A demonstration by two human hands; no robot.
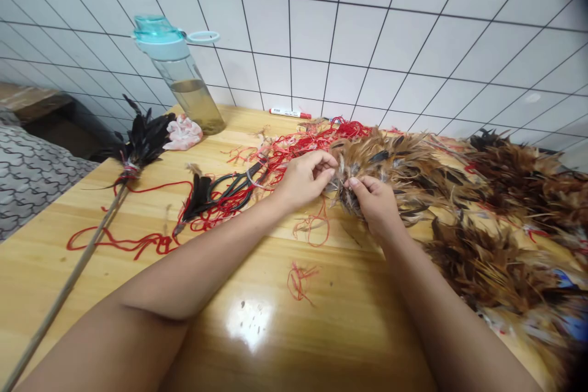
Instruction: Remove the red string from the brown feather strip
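My right hand (377,201) pinches the pale quill ends of some brown feathers (351,180) at the near left edge of a feather pile (404,162). Close by on the left, my left hand (307,179) has its thumb and fingers curled together at the same quill ends; what lies between those fingertips is too small to make out. Red yarn (316,138) lies tangled behind and beside my left hand. Black-handled scissors (234,187) rest among the yarn, left of my left wrist, with a small bunch of black feathers (198,199) next to them.
A wooden stick (68,285) with black feathers (144,138) tied at its top lies along the left. Behind stand a tilted-looking water bottle (190,89), crumpled tissue (184,133) and a marker (290,113). More brown feathers (487,263) cover the right side. Yarn scraps (299,282) lie in front.
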